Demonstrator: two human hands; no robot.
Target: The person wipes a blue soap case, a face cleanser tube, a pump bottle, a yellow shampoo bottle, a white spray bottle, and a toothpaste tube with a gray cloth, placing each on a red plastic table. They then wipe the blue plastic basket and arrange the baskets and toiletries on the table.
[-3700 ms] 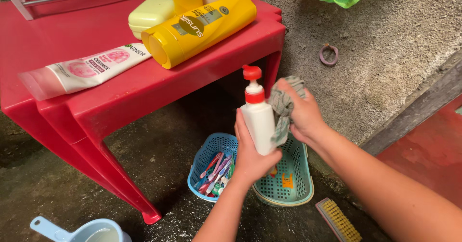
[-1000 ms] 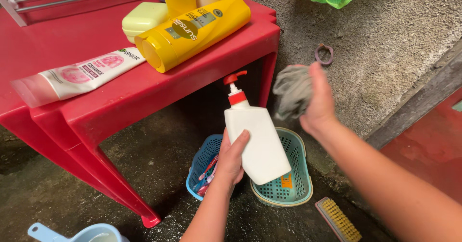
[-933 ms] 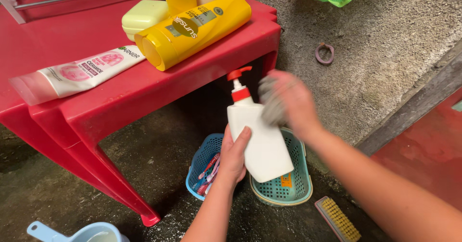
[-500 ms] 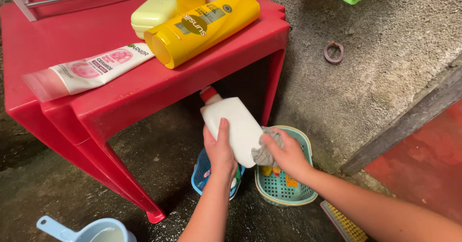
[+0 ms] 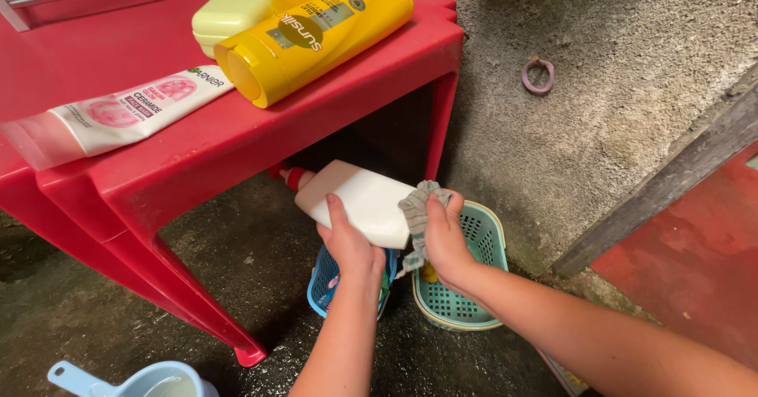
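Below the front edge of the red table [image 5: 237, 140], I had the white pump bottle [image 5: 359, 200] tipped nearly flat, its red pump collar [image 5: 294, 178] pointing left into the shadow under the tabletop. My left hand [image 5: 351, 247] was closed around the underside of the bottle's body, fingers curled up over its near face. My right hand [image 5: 446, 239] was closed on a grey checked rag [image 5: 417, 215], pressing it against the bottle's base end.

I judged the bottle to be stiff plastic with smooth, rounded sides, likely slippery if wet, and the floor [image 5: 237, 286] below looked damp. How full it was I could not tell, so its weight was a guess; one hand carrying it suggested it was not heavy. The broad middle of the body seemed the safest place to grip, well clear of the pump neck, which looked thin and easy to snap. The rag was soft and limp and bunched readily in the palm.

Directly beneath my hands sat a teal basket [image 5: 474, 286] and a blue basket [image 5: 324, 286]. On the table lay a yellow bottle [image 5: 316, 38] and a white tube [image 5: 118, 117].
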